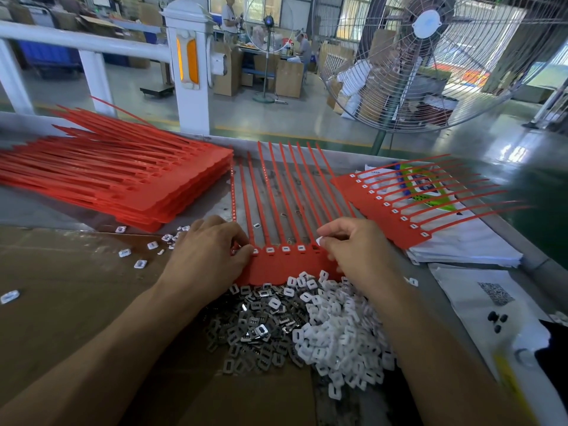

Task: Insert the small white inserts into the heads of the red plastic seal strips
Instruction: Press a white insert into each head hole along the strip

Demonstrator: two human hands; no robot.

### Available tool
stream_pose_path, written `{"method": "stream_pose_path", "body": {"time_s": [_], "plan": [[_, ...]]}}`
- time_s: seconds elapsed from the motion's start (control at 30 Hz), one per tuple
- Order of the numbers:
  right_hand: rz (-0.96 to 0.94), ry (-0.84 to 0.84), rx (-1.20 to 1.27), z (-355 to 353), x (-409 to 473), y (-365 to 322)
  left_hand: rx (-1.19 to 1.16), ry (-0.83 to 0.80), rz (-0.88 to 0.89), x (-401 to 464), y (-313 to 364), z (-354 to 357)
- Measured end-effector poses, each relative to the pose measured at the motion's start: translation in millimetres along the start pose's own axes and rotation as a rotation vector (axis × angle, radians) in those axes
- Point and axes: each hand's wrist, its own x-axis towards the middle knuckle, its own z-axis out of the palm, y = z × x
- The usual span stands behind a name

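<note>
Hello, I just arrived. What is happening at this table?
A person is fitting white inserts into a red seal strip sheet. The right hand pinches one white insert by an empty head; the left hand steadies the sheet. A finished sheet lies right, a red stack left.

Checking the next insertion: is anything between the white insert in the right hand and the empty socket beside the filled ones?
Nothing visible. The right hand pinches the white insert just above the empty socket in the red seal strip.
</note>
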Motion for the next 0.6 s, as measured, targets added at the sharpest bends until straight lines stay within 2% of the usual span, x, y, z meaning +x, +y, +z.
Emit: {"method": "stream_pose_path", "body": {"time_s": [0.6], "plan": [[-0.070,-0.023,-0.187,8.2,2.2,2.6,0.009,-0.011,-0.002,-2.2,0.5,-1.9]]}}
